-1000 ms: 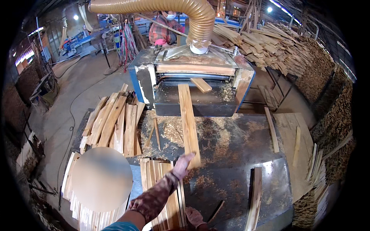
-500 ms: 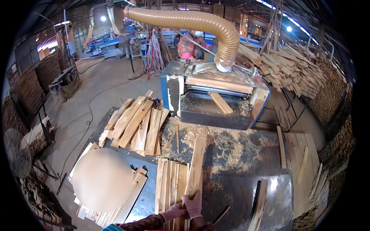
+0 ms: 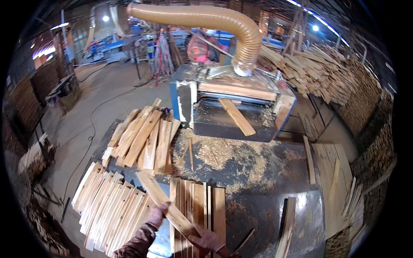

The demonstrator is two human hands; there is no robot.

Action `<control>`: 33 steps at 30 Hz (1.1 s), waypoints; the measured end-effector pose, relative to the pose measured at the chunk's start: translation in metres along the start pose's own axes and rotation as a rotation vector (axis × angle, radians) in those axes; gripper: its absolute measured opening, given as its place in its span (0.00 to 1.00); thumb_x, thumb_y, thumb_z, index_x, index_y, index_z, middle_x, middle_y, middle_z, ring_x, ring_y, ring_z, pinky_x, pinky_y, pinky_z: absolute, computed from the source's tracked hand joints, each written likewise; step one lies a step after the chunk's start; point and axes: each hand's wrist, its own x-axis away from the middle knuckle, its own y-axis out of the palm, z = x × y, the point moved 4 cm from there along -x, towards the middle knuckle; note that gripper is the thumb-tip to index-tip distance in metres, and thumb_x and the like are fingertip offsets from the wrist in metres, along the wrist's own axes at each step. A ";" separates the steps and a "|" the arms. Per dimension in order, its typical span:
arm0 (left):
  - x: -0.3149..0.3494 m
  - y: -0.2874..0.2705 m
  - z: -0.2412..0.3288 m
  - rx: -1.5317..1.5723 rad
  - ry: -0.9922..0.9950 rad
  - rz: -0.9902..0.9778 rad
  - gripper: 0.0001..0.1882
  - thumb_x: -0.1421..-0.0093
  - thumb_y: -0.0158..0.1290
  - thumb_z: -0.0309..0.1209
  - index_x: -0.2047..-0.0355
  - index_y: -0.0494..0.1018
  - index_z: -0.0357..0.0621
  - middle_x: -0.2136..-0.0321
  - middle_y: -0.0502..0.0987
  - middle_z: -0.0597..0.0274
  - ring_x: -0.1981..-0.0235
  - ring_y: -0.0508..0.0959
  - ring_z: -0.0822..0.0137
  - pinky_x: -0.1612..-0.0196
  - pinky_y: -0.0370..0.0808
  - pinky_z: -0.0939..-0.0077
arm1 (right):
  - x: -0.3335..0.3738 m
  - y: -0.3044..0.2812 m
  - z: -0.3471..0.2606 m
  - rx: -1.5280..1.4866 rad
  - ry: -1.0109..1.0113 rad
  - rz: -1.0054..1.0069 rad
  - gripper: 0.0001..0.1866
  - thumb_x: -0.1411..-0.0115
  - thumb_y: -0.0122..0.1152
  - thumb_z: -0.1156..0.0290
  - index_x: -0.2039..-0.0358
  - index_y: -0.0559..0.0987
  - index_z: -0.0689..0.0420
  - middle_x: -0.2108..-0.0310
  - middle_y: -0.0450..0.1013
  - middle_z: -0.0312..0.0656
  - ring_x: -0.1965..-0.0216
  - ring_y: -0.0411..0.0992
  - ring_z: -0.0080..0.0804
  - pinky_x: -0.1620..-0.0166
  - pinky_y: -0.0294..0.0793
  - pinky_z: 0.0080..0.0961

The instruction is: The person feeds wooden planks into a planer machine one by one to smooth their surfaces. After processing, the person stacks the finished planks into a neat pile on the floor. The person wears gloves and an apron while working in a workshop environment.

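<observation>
A wooden board (image 3: 157, 193) slants across in front of me, its far end up to the left. My left hand (image 3: 158, 214), in a pale pinkish glove, is closed on its left edge near the middle. At the board's near end my right hand (image 3: 207, 240), gloved too, grips it. Beneath lies a row of boards (image 3: 186, 200) side by side on the dark metal table (image 3: 266, 210). To the left is a larger row of boards (image 3: 114, 210) packed edge to edge. A single board (image 3: 219, 210) lies at the right of the middle row.
A planer-like machine (image 3: 234, 124) with a ribbed hose (image 3: 202, 16) stands ahead; a board (image 3: 237, 117) sticks out of it. Wood shavings (image 3: 215, 152) cover part of the table. Loose boards (image 3: 142, 133) lie at the far left. Another person (image 3: 198, 48) is behind the machine.
The board in my hands now slants left, with my left hand further up it. The board in the machine has come further out. A blurred pale disc over the left row is gone.
</observation>
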 end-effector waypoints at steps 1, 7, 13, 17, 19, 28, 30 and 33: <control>-0.026 -0.007 0.007 0.088 0.034 -0.029 0.14 0.42 0.61 0.39 0.63 0.78 0.41 0.70 0.78 0.67 0.70 0.77 0.69 0.65 0.75 0.75 | -0.010 0.009 0.049 0.041 -0.148 0.231 0.36 0.33 0.49 0.48 0.32 0.55 0.56 0.37 0.64 0.52 0.45 0.69 0.51 0.42 0.69 0.35; -0.153 -0.074 0.163 0.545 0.233 0.012 0.14 0.35 0.54 0.38 0.56 0.74 0.42 0.61 0.80 0.61 0.56 0.80 0.63 0.51 0.78 0.65 | -0.060 -0.181 0.025 0.375 0.072 0.680 0.35 0.36 0.51 0.45 0.37 0.64 0.58 0.44 0.68 0.59 0.50 0.71 0.61 0.50 0.73 0.48; -0.190 0.037 0.219 0.337 0.346 -0.295 0.13 0.33 0.51 0.43 0.63 0.76 0.47 0.73 0.79 0.66 0.72 0.80 0.68 0.65 0.80 0.77 | -0.126 -0.369 -0.013 0.802 0.061 1.066 0.39 0.44 0.63 0.49 0.40 0.65 0.62 0.40 0.65 0.55 0.46 0.69 0.53 0.44 0.70 0.47; -0.172 0.071 0.126 0.124 0.100 -0.371 0.15 0.35 0.52 0.47 0.66 0.74 0.50 0.76 0.79 0.64 0.78 0.77 0.67 0.69 0.76 0.76 | -0.159 -0.400 0.003 0.880 0.301 0.962 0.40 0.45 0.61 0.48 0.38 0.64 0.58 0.51 0.70 0.52 0.52 0.72 0.48 0.49 0.72 0.44; -0.142 0.064 0.072 0.023 0.014 -0.231 0.16 0.36 0.54 0.46 0.61 0.73 0.46 0.73 0.79 0.60 0.75 0.78 0.64 0.68 0.78 0.70 | -0.159 -0.387 0.027 0.953 0.368 0.936 0.40 0.44 0.59 0.47 0.37 0.63 0.57 0.55 0.71 0.51 0.53 0.73 0.47 0.51 0.73 0.44; -0.028 -0.030 -0.046 0.000 -0.321 0.119 0.16 0.36 0.53 0.39 0.53 0.70 0.45 0.69 0.79 0.54 0.71 0.81 0.58 0.69 0.81 0.60 | -0.135 -0.263 -0.011 -0.058 0.347 0.592 0.34 0.40 0.58 0.48 0.43 0.66 0.62 0.67 0.74 0.52 0.70 0.76 0.40 0.73 0.77 0.37; -0.016 -0.010 -0.029 -0.011 -0.237 0.015 0.16 0.36 0.54 0.39 0.52 0.70 0.44 0.68 0.79 0.55 0.70 0.81 0.58 0.67 0.81 0.61 | -0.129 -0.202 0.015 -1.340 -0.026 0.354 0.35 0.38 0.57 0.48 0.43 0.65 0.66 0.64 0.74 0.53 0.70 0.75 0.40 0.75 0.74 0.36; -0.007 0.014 -0.001 0.018 -0.162 -0.099 0.22 0.36 0.55 0.40 0.47 0.69 0.41 0.64 0.79 0.56 0.66 0.81 0.61 0.61 0.81 0.63 | -0.075 -0.145 -0.030 -2.107 -0.179 0.138 0.36 0.38 0.57 0.49 0.41 0.63 0.66 0.58 0.73 0.56 0.69 0.75 0.45 0.69 0.80 0.39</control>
